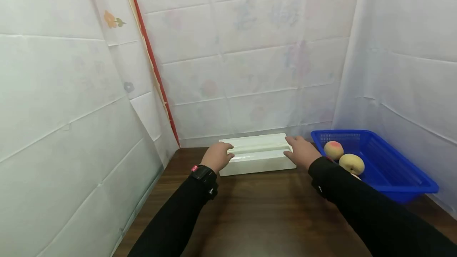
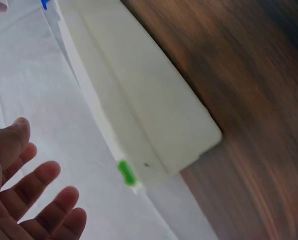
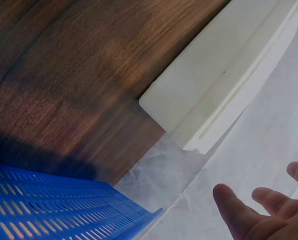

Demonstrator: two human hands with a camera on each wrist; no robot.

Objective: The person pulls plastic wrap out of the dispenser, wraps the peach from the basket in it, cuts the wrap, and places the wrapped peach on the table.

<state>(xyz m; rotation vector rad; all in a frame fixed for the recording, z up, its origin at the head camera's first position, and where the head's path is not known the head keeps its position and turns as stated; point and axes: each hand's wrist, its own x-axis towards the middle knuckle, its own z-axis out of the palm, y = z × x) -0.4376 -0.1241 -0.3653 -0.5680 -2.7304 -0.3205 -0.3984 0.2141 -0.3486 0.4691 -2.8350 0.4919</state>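
Note:
A long white box (image 1: 258, 165) with a groove running along its top lies at the far edge of the brown table. My left hand (image 1: 217, 156) is at the box's left end, fingers spread and holding nothing. In the left wrist view, a gap shows between those fingers (image 2: 44, 175) and the box, which has a small green piece (image 2: 126, 173) near its end. At the right end is my right hand (image 1: 301, 152), thumb and fingers apart. The right wrist view shows its loosely bent fingers (image 3: 228, 202) away from the white box (image 3: 213, 75), with nothing held.
A blue plastic basket (image 1: 410, 183) with slotted walls stands on the right, beside my right forearm. Inside it are a pinkish peach (image 1: 333, 150) and a pale yellow round fruit (image 1: 352, 164). White sheeting (image 1: 250, 70) hangs behind the table (image 1: 264, 217) and along both sides.

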